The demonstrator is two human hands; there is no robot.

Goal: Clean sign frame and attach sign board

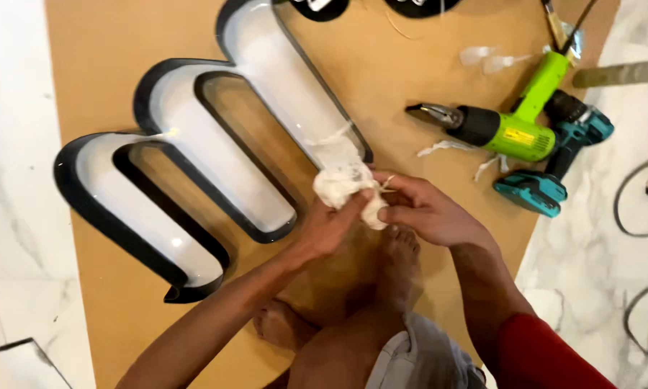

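L hand (329,225) + R hand (423,209) both clamped on white rag (342,180) — rag's lower part hidden behind fingers.

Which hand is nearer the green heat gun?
The right hand. It pinches the white rag just below-left of the green heat gun; the left hand grips the rag from the far side, beside the big sign letter.

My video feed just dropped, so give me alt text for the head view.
Both hands, left hand and right hand, hold a wad of white cloth against a large black-edged white sign letter lying on a brown board. A green heat gun and teal drill lie to the right.
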